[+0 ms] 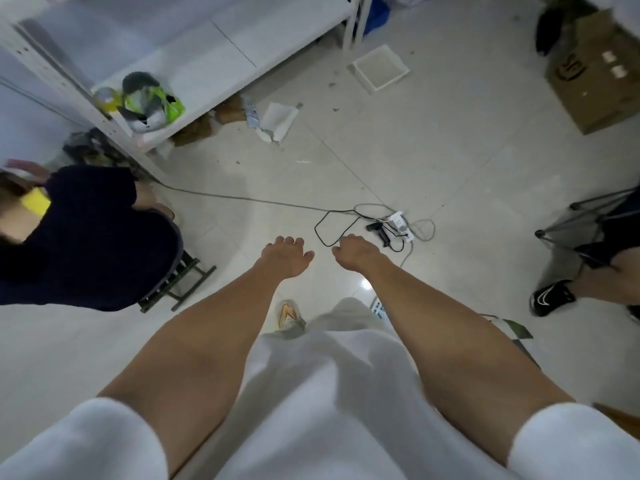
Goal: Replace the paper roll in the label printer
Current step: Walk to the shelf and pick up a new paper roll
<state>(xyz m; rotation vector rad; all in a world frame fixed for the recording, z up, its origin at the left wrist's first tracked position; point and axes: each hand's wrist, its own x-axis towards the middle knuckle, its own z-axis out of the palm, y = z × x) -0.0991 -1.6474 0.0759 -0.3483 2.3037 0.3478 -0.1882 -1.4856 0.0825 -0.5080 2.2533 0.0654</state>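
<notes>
Neither the label printer nor any paper roll could be seen from the head camera, so where the task's things stood could not be told. Both arms reached forward over the tiled floor (398,140). The left hand (287,258) hung with its fingers loosely spread and nothing in its grip. The right hand (356,252) had its fingers curled partly inward, yet it held nothing either. The two hands were near each other but apart.

On the floor just beyond the right hand lay a white power strip (401,225) with a dark adapter (378,231) and a loop of black cable (332,226). A white shelving unit (194,53) stood at the far left, with crumpled paper (277,123) on the floor beside it. A cardboard box (595,74) sat at the far right, and an empty white tray (380,66) lay between them. A seated person in a dark top (90,233) was at the left, and another person's leg and black shoe (552,297) showed at the right edge.

Judging by the empty hands and the absent printer, the replacement had not started. Finding the printer, opening it, taking out the old roll and fitting a new one all seemed left to do.
</notes>
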